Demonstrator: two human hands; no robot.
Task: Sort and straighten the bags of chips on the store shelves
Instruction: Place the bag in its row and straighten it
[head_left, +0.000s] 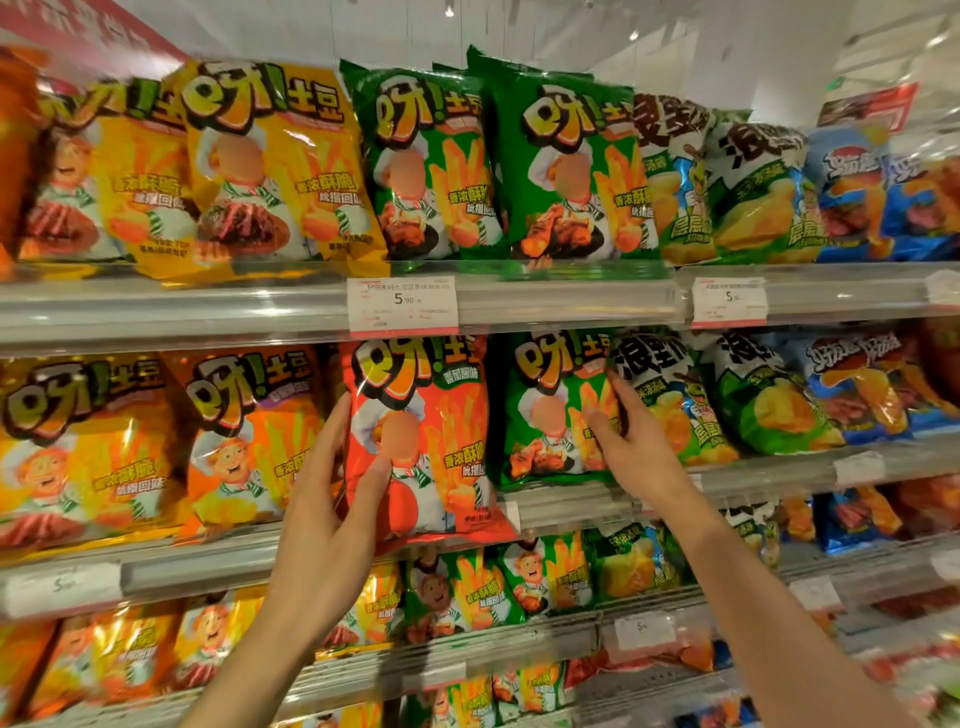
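Hands work the second shelf (571, 506) from the top, one on each of two neighbouring bags of potato-stick chips. The left hand (332, 499) grips the red bag (431, 441) along its left edge, thumb pressed on the front near the printed chef, fingers curled round behind. That bag sits at the picture's centre, leaning with its top tipped toward 1 o'clock and its bottom corner hanging over the shelf lip. The right hand (631, 434), at 3 o'clock from it, pinches the right edge of the green bag (556, 410), fingers lightly curled over the seam where it meets the green-and-white wavy-chip bag (670, 400).

Judging by this, the step in hand is squaring up these two facings. To do it well, rotate the red bag until its top seam runs level with the price rail (566, 306) above, then slide its base back behind the lip so it stands unaided. Hold the green bag steady meanwhile so it does not topple rightward. Keep the grip on the sealed edges; squeezing the middle would likely crush the contents.
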